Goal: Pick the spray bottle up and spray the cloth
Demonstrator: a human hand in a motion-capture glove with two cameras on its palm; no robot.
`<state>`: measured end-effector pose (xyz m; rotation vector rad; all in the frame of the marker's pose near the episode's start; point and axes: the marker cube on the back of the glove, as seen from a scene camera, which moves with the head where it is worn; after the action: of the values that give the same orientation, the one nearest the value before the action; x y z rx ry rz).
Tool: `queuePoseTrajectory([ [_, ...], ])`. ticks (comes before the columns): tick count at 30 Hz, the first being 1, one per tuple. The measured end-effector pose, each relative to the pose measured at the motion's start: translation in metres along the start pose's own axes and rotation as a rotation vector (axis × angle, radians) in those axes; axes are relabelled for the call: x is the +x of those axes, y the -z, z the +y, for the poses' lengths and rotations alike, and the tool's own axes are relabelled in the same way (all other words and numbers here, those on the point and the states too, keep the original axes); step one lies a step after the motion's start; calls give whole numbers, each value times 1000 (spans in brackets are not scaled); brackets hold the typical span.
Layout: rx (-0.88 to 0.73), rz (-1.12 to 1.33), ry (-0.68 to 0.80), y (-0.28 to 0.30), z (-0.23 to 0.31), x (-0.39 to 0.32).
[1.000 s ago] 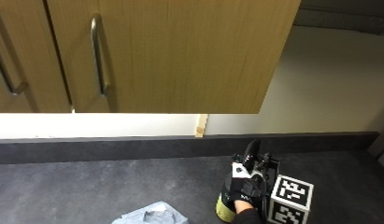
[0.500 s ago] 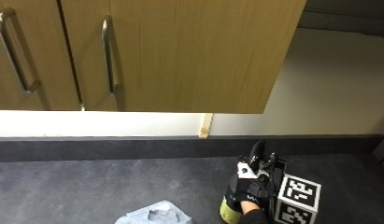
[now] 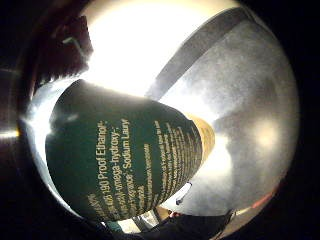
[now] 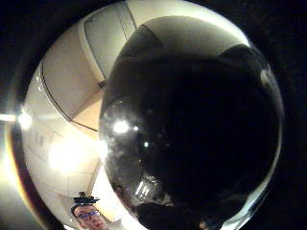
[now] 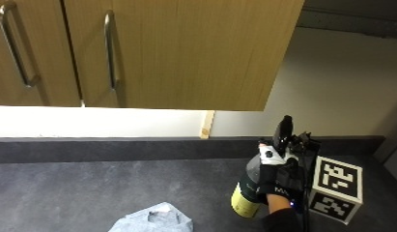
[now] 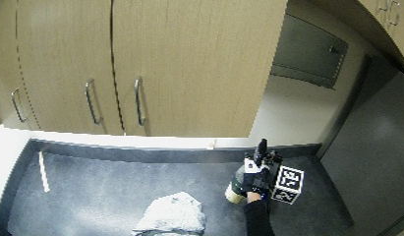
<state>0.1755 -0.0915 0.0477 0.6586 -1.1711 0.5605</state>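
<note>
Cloth (image 5: 151, 221): crumpled on dark counter (image 5: 89, 188), about 8 o'clock from bottle, well apart.
Spray bottle (image 5: 248, 191): upright at counter, green label, yellow base.
Right hand (image 5: 275, 176): gloved fingers wrapped round bottle.

The person's right hand (image 5: 273, 176) wears a black glove with a white patch near the knuckles, and a dark sleeve (image 6: 257, 219) covers the forearm behind it.

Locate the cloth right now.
In the outside view, the crumpled pale blue cloth lies on the dark grey countertop at the near edge, apart from the dark green spray bottle held by the gloved right hand.
</note>
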Motion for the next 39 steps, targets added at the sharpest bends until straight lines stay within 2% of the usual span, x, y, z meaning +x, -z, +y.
queuePoseTrajectory([
  [5,-37,20,9,-4,6,0],
  [10,-139,16,19,-22,23,1],
  [16,-324,-33,0,-54,63,-9],
  [22,-528,-53,51,-85,100,-29],
  [32,-637,-8,45,-93,108,-28],
  [36,-697,92,-4,-95,103,-19],
  [39,-788,174,-120,-98,102,-7],
])
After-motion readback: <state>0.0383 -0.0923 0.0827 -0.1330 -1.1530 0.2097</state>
